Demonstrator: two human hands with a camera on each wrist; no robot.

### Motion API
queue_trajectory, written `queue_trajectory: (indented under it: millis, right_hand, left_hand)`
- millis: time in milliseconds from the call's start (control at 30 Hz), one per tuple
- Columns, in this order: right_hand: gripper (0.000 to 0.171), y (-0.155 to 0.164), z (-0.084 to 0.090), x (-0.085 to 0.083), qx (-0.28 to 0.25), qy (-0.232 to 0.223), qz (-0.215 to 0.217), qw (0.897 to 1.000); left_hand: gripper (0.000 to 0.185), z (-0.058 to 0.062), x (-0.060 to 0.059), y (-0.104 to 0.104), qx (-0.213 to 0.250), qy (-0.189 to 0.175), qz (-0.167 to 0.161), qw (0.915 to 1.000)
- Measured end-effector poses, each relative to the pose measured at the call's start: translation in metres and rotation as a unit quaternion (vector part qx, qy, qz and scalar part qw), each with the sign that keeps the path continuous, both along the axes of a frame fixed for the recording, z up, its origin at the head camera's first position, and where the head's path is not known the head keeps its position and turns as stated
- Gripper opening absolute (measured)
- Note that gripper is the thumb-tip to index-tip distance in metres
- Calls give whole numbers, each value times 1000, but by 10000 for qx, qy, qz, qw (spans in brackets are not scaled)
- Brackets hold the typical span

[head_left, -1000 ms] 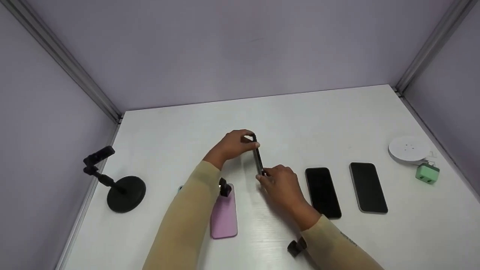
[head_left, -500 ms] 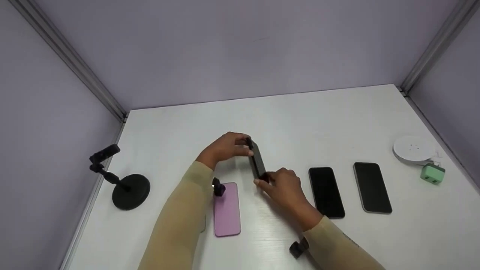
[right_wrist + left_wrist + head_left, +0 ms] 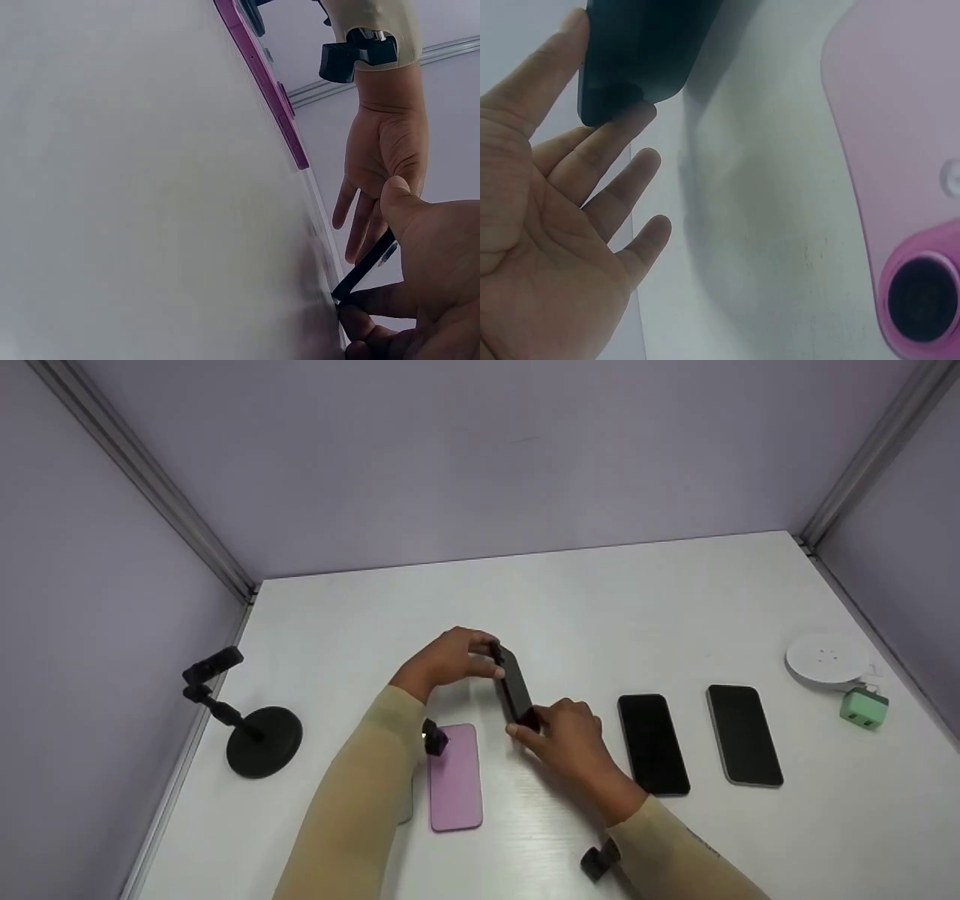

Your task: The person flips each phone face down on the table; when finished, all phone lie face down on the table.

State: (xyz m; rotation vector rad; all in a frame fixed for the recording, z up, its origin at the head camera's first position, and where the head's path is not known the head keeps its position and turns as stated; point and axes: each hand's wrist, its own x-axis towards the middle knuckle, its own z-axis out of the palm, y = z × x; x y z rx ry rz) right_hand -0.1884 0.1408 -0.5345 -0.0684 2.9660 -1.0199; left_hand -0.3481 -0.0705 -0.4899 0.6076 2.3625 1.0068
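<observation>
A dark phone is held tilted up on its long edge at mid-table, its broad dark face partly showing. My left hand pinches its far end between thumb and fingers; in the left wrist view the last two fingers of that hand extend free of the phone. The near end is pinched by my right hand, thumb on the left side. In the right wrist view the phone's lower corner is close to the table, beside the fingers of the right hand. A pink phone lies back up near my left wrist.
Two black phones lie face up to the right. Beyond them are a white round charger and a green plug adapter. A black phone stand stands at left. My left sleeve mostly covers another phone.
Both hands have tipped the dark phone over from nearly edge-on, so more of its face shows. The hands have come slightly nearer. The whole head view has shifted a little.
</observation>
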Motion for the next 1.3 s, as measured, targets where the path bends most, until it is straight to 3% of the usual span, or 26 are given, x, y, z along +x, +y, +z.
queue_trajectory:
  millis: [333, 700, 933, 1133, 1300]
  right_hand:
    - [53, -6, 1, 8, 90, -81, -17, 9999]
    - [57, -10, -3, 20, 377, -12, -392, 9985]
    - [60, -9, -8, 36, 415, 17, -446, 9981]
    - [51, -4, -17, 52, 343, 178, -400, 9985]
    - [55, -2, -23, 63, 135, 182, -445, 9988]
  left_hand:
    - [73, -1, 6, -8, -174, -35, 2, 9998]
    - [72, 0, 24, -3, -590, 662, -258, 9957]
    - [71, 0, 43, -2, -713, 929, -402, 9923]
    - [69, -9, 55, -6, -541, 1115, -527, 9909]
    - [66, -18, 63, -9, -492, 1083, -520, 9915]
